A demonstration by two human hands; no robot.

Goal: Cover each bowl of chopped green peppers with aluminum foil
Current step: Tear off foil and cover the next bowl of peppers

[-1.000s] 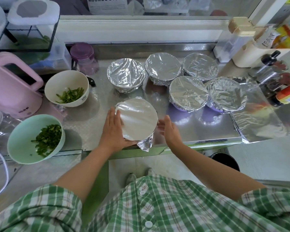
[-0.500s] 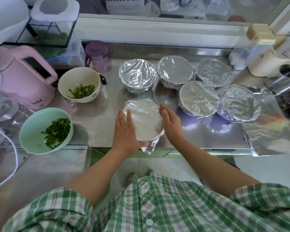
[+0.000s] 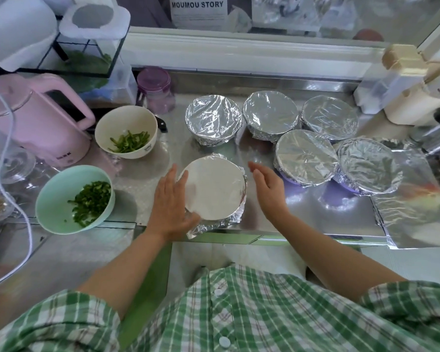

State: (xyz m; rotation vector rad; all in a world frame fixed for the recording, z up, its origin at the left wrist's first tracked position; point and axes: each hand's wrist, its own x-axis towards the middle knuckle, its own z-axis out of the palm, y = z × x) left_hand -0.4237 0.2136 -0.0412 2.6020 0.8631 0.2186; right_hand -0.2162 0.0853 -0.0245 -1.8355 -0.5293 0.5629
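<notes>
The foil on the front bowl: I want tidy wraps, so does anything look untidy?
On the front bowl, a loose foil flap sticks out at the near edge beside the left hand, not pressed down like the other wraps.

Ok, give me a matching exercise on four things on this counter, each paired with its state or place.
Things:
1. white bowl
2. mint bowl
3. left hand
4. right hand

States:
A. open, just clear of the foil
B. uncovered, beside the pink kettle
C. pressed against the front foil-covered bowl
D. uncovered, at the counter's near edge

Pairs: 1-B, 2-D, 3-C, 4-A
</notes>
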